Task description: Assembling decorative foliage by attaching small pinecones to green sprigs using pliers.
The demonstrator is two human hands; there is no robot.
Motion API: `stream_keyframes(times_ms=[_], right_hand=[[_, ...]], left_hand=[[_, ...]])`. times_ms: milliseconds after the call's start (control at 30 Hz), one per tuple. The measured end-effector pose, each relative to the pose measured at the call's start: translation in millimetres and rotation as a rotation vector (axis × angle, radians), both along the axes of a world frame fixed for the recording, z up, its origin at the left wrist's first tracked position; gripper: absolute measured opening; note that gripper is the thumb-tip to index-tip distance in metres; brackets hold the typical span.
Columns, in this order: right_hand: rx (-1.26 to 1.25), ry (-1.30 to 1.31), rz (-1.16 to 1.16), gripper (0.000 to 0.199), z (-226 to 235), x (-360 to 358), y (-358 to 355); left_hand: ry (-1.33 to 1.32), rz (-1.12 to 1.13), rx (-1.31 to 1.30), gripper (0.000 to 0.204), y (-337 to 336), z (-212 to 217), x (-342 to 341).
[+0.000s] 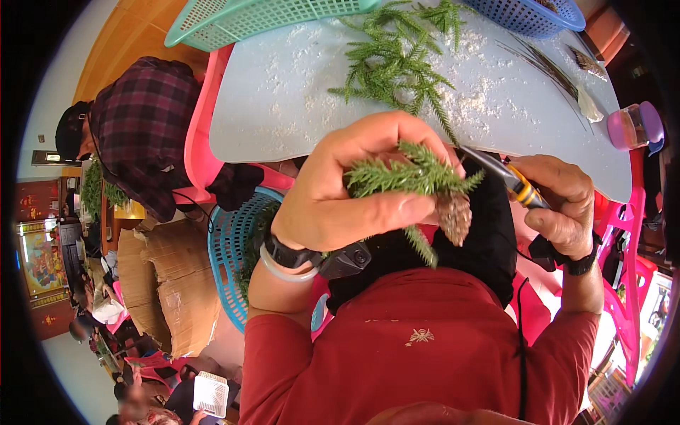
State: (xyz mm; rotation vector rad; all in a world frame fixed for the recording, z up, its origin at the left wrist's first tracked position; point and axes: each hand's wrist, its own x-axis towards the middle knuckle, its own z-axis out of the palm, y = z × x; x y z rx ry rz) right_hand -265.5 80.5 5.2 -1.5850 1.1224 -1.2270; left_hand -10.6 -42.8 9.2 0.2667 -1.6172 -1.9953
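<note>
My left hand [329, 202] is closed around a green artificial pine sprig [414, 176], held up just off the near edge of the table. A brown pine cone [455, 221] hangs at the sprig's right end, below my left fingertips. My right hand [563, 202] grips a pair of pliers [523, 185] with yellow and black handles. Their metal jaws point up and left, close to the sprig; whether they touch it or a wire, I cannot tell. Beyond my left hand, several more pine sprigs [397, 67] lie in a pile on the table.
White flakes dust the pale table [276, 106]. A green basket [276, 13] and a blue basket [531, 18] stand along its far side. Thin dark wires [542, 64] and a purple-lidded jar [634, 127] are at right. On the left are a blue tub [230, 255], cardboard [180, 290] and a person in plaid [145, 127].
</note>
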Motion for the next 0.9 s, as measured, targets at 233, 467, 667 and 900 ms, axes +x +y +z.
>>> stream_keyframes(times_ms=[233,467,667,900], right_hand=[[0.123,0.033,-0.101,0.041,0.0,-0.2,0.3],[0.04,0.193,-0.155,0.042,-3.4,4.9,-5.5],[-0.053,0.262,-0.133,0.042,-5.9,7.0,-6.7],[-0.052,0.266,-0.13,0.043,-10.7,4.6,-7.6]], left_hand=[[-0.151,0.409,-0.55,0.045,-22.8,-9.0,2.0],[-0.332,0.625,-1.292,0.026,13.8,14.2,-15.8],[-0.437,0.561,-1.036,0.018,12.1,2.9,-10.2],[-0.355,0.513,-1.118,0.013,4.1,-6.8,-12.5]])
